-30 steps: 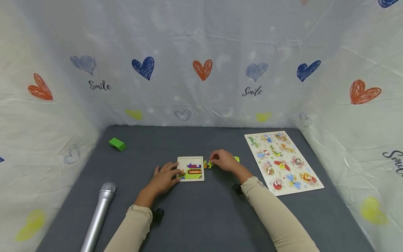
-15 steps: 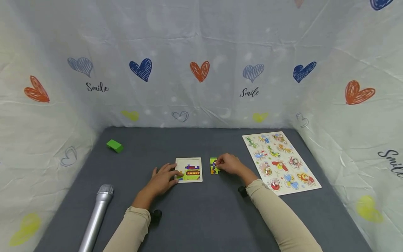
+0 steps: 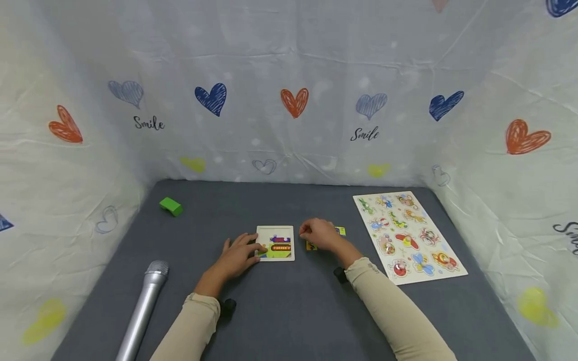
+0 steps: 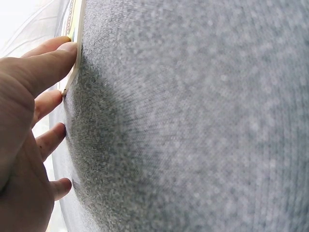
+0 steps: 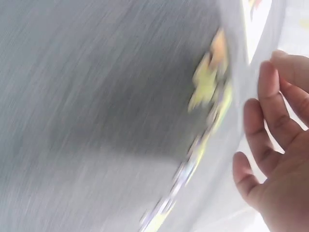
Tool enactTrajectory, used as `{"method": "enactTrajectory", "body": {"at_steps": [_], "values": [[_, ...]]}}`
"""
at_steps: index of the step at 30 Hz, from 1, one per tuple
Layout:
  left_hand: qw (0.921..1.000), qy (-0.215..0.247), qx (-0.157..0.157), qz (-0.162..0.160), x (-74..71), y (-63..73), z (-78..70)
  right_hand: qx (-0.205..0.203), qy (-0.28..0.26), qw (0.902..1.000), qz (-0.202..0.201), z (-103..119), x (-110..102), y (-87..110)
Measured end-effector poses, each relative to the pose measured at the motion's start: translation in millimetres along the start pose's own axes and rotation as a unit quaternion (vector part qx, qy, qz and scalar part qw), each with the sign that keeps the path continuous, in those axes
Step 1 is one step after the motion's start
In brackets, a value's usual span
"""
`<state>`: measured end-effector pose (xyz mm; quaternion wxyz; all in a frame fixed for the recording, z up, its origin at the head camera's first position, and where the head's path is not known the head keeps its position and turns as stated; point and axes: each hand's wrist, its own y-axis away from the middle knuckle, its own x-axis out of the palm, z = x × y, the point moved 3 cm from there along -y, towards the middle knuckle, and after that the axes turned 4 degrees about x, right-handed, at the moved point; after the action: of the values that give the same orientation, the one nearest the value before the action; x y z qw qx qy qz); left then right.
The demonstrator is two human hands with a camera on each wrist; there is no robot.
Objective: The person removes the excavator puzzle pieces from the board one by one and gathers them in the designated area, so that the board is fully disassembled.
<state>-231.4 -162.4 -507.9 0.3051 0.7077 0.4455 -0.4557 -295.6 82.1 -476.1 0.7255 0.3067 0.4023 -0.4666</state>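
Note:
My left hand point(image 3: 237, 256) rests at the left side of a small square puzzle tray point(image 3: 264, 229), its fingers spread. In the left wrist view, thumb and index finger touch the pale edge of the tray point(image 4: 80, 41). Several pieces in the tray form part of a colourful vehicle picture point(image 3: 280, 245). To the right, my right hand point(image 3: 319, 234) hovers over loose puzzle pieces, thumb and index fingertips close together, with nothing showing between them. An orange and black piece point(image 3: 311, 246) shows under it. The blurred right wrist view has a yellow-orange piece point(image 5: 207, 79) below the fingers.
Another yellow piece point(image 3: 340, 231) shows just behind my right hand. A large board with insect pictures point(image 3: 406, 238) lies at the right. A green block point(image 3: 171, 206) sits at the back left, and a silver microphone point(image 3: 142, 311) lies at the front left.
My right hand first draws away rightward from the tray with a piece, setting it among other pieces, then shifts slightly left over them. The left hand stays at the tray.

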Motion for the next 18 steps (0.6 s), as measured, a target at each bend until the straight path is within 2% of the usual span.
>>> {"method": "enactTrajectory", "body": {"at_steps": [3,8,11,18], "values": [[1.0,-0.002,-0.004,0.003,1.4,-1.4,-0.7,-0.037,0.006,0.9993,-0.007,17.2,9.3,-3.5],[1.0,0.001,-0.006,0.005,2.2,-2.7,-2.5,-0.079,0.061,0.9948,-0.022,34.6,28.1,-10.1],[1.0,0.002,-0.006,0.005,1.6,-2.1,-3.3,-0.076,0.085,0.9931,-0.025,38.0,36.8,-14.0],[0.9999,0.004,-0.01,-0.001,-1.4,1.8,-1.3,-0.066,0.085,0.9942,0.001,42.6,41.8,-21.1]]}}
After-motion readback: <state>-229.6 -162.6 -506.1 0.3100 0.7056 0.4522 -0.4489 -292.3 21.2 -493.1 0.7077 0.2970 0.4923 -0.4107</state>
